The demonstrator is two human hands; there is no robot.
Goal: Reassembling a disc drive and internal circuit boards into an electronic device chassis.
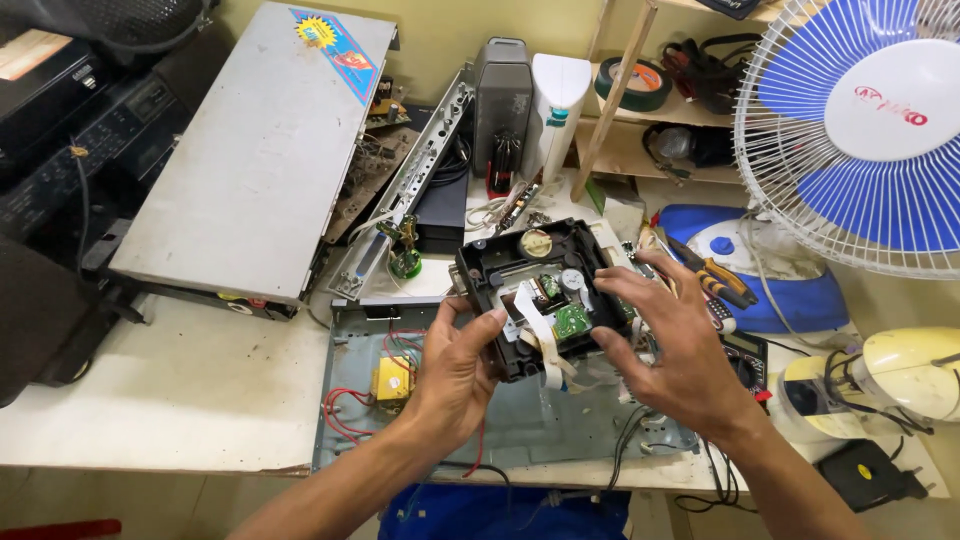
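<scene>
held thing: black plastic disc-drive mechanism with a small green circuit board and a white flat ribbon cable, lifted off the tabletop, tilted, underside toward the camera
position: mechanism sits between both hands, above the open grey metal chassis tray, centre of view
left hand: grips the lower-left edge of the mechanism, thumb on the front face, fingers curled behind; closed on it
right hand: at the mechanism's right side, fingers spread, fingertips touching the upper right edge and lower right corner; loose hold, not a full grip
ribbon cable: hangs down from the mechanism's middle, between the two hands
chassis tray: lies flat on the white worn tabletop, holds a yellow transformer block with red wires, just left of the left hand
left of mechanism: grey flat metal cover panel leaning over black equipment, well apart from the hands
behind mechanism: grey and white upright plastic housings, near the wall
right of mechanism: orange-and-black handled pliers lying on a blue-and-white plastic appliance, just beyond the right hand
far right: blue-bladed fan with a white wire guard; cream rounded plastic appliance below it
under right wrist: dark multimeter, partly hidden, details not readable
</scene>
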